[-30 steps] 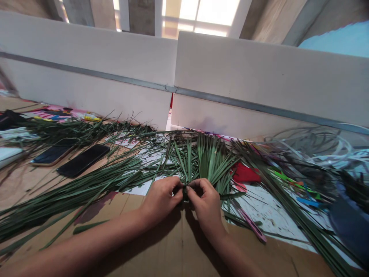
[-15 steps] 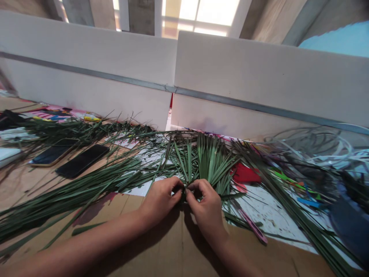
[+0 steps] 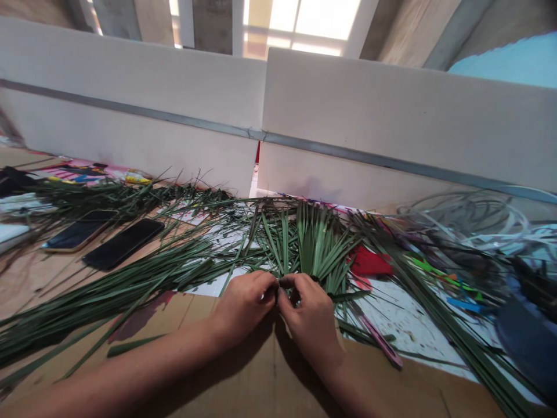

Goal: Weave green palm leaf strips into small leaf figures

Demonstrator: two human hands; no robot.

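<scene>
My left hand (image 3: 244,299) and my right hand (image 3: 307,302) meet at the middle of the work surface, fingertips almost touching. Each pinches thumb against fingers on a small dark green leaf strip, mostly hidden by the fingers. Just beyond them, a fan of green palm leaves (image 3: 319,241) lies spread out, with narrower blades beside it. To the left stretches a long bundle of green leaf strips (image 3: 143,278). A pink cutter (image 3: 380,338) lies to the right of my right hand.
Two phones (image 3: 124,244) lie at the left. A red cloth (image 3: 371,262) and more long leaves (image 3: 435,307) are to the right, with coiled white cable (image 3: 491,217) behind. White panels (image 3: 391,116) stand along the back. Brown cardboard (image 3: 243,371) lies under my forearms.
The fingers of both hands have shifted slightly while pinching, and the dark green bit between them is now more covered. The surrounding things stay in place.
</scene>
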